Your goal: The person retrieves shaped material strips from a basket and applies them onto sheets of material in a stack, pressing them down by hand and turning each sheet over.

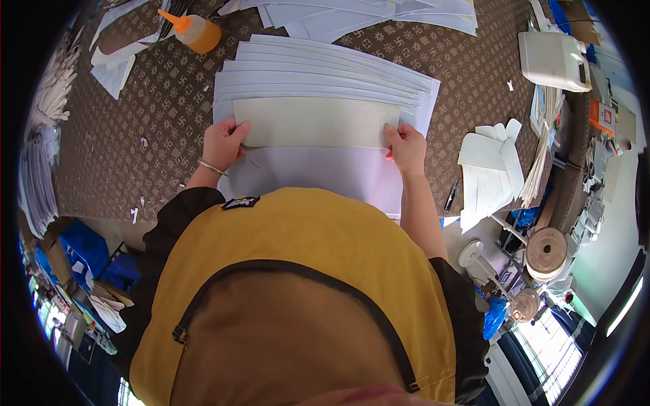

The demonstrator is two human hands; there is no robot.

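1. Two hands of mine had one pale strip (317, 123) by its short ends: the left hand (225, 141) at one, the right hand (408, 149) at the other, thumbs on top, the other fingers curled in and partly hidden, pinched closed.
2. Gripping both ends, I judged, made the strip lie straight, its long edges running across my body.
3. It lay over a white sheet (311, 174), just below the stepped edges of a fanned stack (271, 57); those steps probably let each edge be reached singly. Whether the strip pressed down or hovered slightly, I could not tell.
4. Right of me, a black pen (451, 195) and loose card pieces (493, 159) were on the patterned tablecloth (162, 125), likely set aside to give my arms room.
5. Farther out were an orange-tipped bottle (200, 35), beyond my left hand, and a white jug (550, 59) far right, presumably away from my elbows.
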